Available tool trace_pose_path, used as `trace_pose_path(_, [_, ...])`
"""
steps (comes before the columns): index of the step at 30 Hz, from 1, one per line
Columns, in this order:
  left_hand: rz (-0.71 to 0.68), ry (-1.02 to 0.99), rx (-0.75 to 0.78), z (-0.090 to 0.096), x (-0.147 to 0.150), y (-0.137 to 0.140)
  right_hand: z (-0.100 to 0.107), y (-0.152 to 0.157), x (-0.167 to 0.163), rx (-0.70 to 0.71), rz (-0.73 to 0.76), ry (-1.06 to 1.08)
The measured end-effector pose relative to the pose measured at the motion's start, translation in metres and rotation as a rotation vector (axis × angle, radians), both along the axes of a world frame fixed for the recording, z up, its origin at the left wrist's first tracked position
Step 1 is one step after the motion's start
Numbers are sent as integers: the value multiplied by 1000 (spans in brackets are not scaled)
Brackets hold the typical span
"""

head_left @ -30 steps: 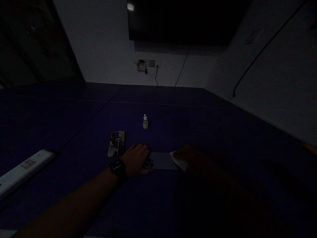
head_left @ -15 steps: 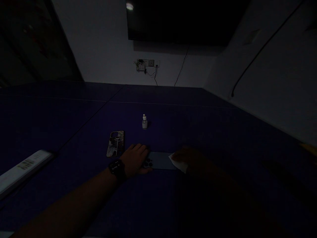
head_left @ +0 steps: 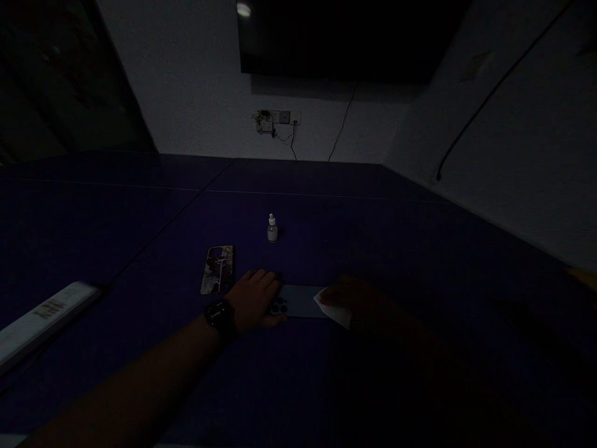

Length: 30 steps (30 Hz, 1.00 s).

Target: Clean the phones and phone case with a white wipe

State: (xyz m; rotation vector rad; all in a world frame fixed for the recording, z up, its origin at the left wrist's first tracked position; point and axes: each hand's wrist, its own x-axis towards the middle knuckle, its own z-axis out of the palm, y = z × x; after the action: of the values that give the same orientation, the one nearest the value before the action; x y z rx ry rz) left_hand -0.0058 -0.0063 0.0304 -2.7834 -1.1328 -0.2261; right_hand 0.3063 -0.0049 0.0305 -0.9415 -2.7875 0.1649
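A blue-grey smartphone [head_left: 302, 301] lies back up on the dark purple table, its camera cluster at the left end. Gripping that end is my left hand [head_left: 255, 297], thumb along the near edge and fingers over the far one. My right hand [head_left: 352, 300], dim in shadow, presses a folded white wipe [head_left: 333, 311] onto the phone's right part, hiding that end. To the left of my left hand lies a patterned phone case [head_left: 217, 270]. A small dropper bottle [head_left: 272, 230] with a white cap stands upright beyond the phone.
A long white box or bar with a label [head_left: 44, 320] lies at the left. Sockets with plugs and cables [head_left: 275, 121] are on the far wall, below a large dark screen [head_left: 336, 40]. A black cable [head_left: 494, 93] runs down the right wall. The room is very dim.
My right hand and the wipe have slid slightly left along the phone. The left hand keeps its place, and the case and bottle stay put.
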Motion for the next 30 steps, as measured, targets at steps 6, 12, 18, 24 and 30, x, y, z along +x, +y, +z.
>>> trace_pose_path(6, [-4, 1, -6, 2, 0, 0, 0, 0, -5, -2, -129, -52])
trace_pose_path(12, [12, 12, -1, 0, 1, 0, 2, 2, 4, -38, -33, -24])
trace_pose_path(18, [11, -4, -8, 2, 1, -1, -2, -1, -6, 11, -143, -53])
trace_pose_path(24, [-4, -2, -10, 2, 0, 0, -1, 3, 5, -18, -64, -31])
trace_pose_path(30, [-4, -9, 4, -1, -1, 1, -1, 3, -6, -3, -117, -43])
